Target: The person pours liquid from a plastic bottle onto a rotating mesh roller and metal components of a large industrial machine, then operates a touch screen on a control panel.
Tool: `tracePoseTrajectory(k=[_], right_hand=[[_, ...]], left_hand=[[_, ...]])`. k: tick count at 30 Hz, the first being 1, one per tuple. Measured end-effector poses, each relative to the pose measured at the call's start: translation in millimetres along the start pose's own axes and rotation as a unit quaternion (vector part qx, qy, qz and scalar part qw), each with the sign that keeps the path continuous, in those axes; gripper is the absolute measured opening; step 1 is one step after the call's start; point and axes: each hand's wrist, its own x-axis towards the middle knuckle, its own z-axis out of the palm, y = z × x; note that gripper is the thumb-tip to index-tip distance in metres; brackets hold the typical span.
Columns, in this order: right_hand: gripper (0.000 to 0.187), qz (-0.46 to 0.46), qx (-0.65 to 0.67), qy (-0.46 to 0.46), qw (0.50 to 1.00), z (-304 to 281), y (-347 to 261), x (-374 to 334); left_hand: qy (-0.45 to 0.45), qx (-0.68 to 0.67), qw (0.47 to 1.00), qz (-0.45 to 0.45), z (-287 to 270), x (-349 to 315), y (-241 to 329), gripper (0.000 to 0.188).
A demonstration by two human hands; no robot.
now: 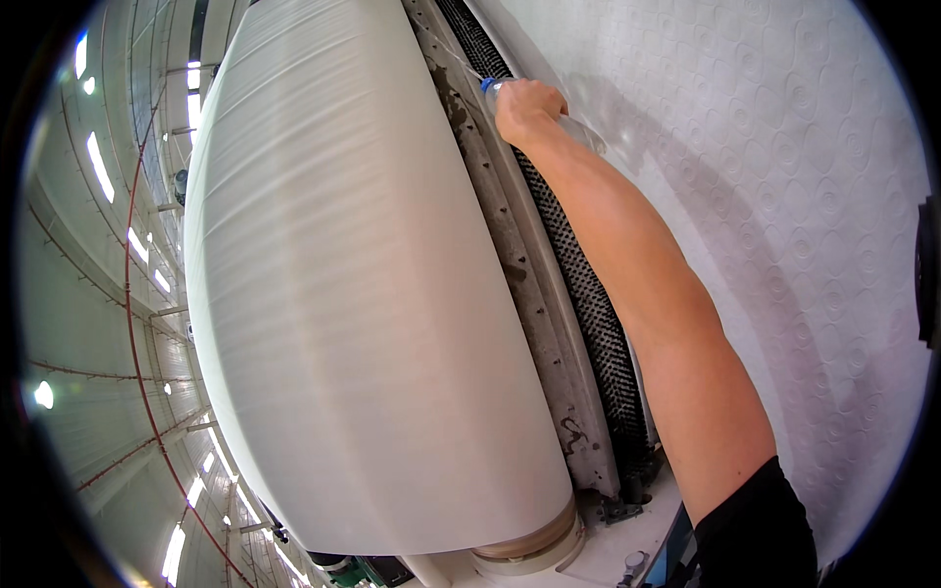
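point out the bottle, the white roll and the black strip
Bottle (487,85): head view, on its blue cap.
White roll (363,284): head view, on the middle of its broad side.
Black strip (591,294): head view, on its studded surface, about midway along.

The right hand (530,106), its bare arm (659,284) reaching up from a black sleeve (760,534), grips a clear bottle (586,135) with a blue cap (487,84), a thin streak running from its tip. Beneath lies a black studded strip (585,294), between a stained metal bar (520,260) beside a large white fabric roll (363,294) and white patterned fabric (814,196).
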Motion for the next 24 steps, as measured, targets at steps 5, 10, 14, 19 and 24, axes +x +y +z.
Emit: tracePoseTrajectory(k=[5, 10, 14, 19, 24], right_hand=[[0.026, 0.004, -0.007, 0.001, 1.000, 0.8, -1.4, 2.2], [0.027, 0.001, -0.015, 0.016, 1.000, -1.3, -4.1, 1.8], [0.027, -0.010, -0.036, 0.005, 0.999, -3.3, -4.8, 5.1], [0.028, -0.006, -0.040, 0.018, 0.999, -3.2, -4.1, 5.0], [0.028, -0.004, -0.033, 0.022, 0.999, -3.6, -2.7, 5.6]], left_hand=[[0.002, 0.003, 1.000, -0.001, -0.6, 0.1, 0.4, 0.020], [0.002, 0.003, 1.000, -0.001, -0.9, -0.3, -0.3, 0.020], [-0.001, 0.002, 1.000, -0.002, -1.9, 1.0, -0.1, 0.020], [-0.001, 0.004, 1.000, -0.001, -2.8, 1.3, 0.3, 0.020], [-0.002, 0.006, 1.000, -0.003, -4.3, 1.3, 1.0, 0.020]])
